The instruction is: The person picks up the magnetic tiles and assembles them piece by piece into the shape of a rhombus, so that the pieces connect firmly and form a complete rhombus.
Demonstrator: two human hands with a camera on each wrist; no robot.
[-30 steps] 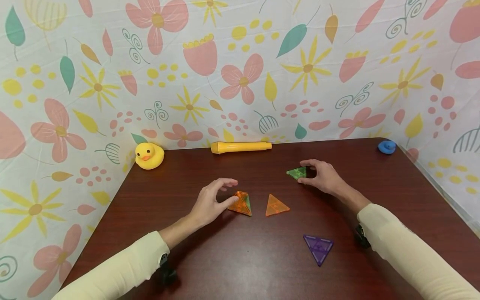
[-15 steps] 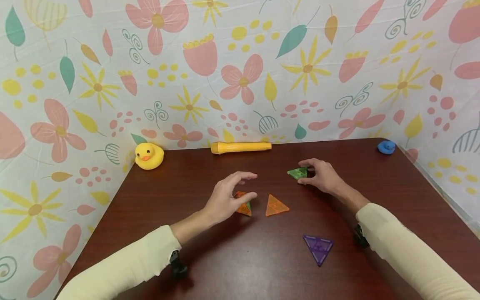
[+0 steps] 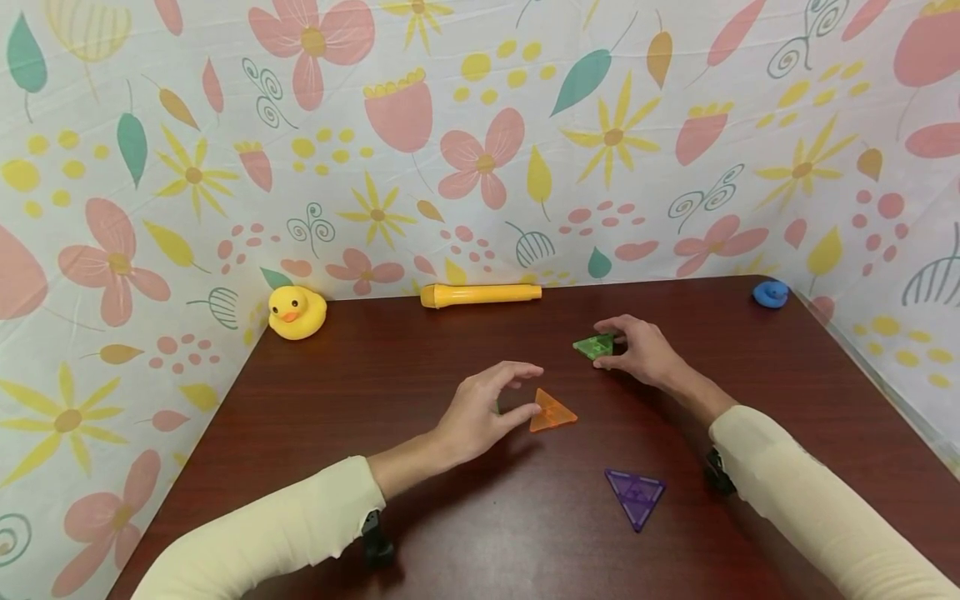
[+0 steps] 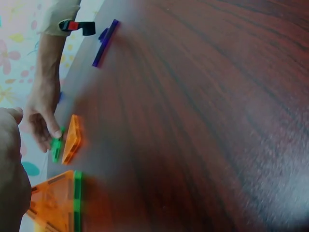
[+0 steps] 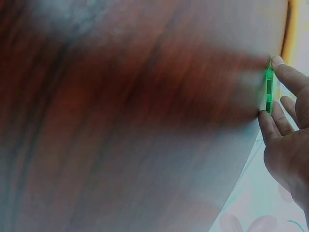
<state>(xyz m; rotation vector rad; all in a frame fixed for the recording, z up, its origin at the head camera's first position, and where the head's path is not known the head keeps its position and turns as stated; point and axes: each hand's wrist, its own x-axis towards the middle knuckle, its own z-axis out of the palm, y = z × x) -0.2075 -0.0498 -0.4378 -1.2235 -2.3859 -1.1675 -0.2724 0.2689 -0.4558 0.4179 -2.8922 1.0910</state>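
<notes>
The green tile [image 3: 592, 347] lies toward the far right part of the surface [image 3: 495, 533], its tip pointing left. The right grip [image 3: 641, 352] pinches it, thumb on the near corner and a finger on the far one; the right wrist view shows the thin edge spanned between them. The tile is probably light, stiff plastic, smooth enough to slide if pressed unevenly; it should handle best by opposite edges or corners, as here, rather than by its flat faces.

Nearer the person, and to the left of the green tile, is the orange tile [image 3: 555, 413], flat on the surface. The left grip [image 3: 474, 417] spreads beside it, fingers extended and parted from the thumb, holding nothing that shows. The thumb tip overlaps the tile's left side in the head view; whether it touches cannot be told. This tile likely handles the same way, with its raised rim the place to take hold.

Behind the left grip sits an orange-and-green piece [image 4: 54, 198], mostly hidden from the head camera. A purple tile [image 3: 636, 497] lies nearer the person. Along the back are a yellow duck [image 3: 297, 313], a yellow toy microphone [image 3: 483, 295] and a small blue toy [image 3: 771, 293], before a flowered cloth [image 3: 450, 83].
</notes>
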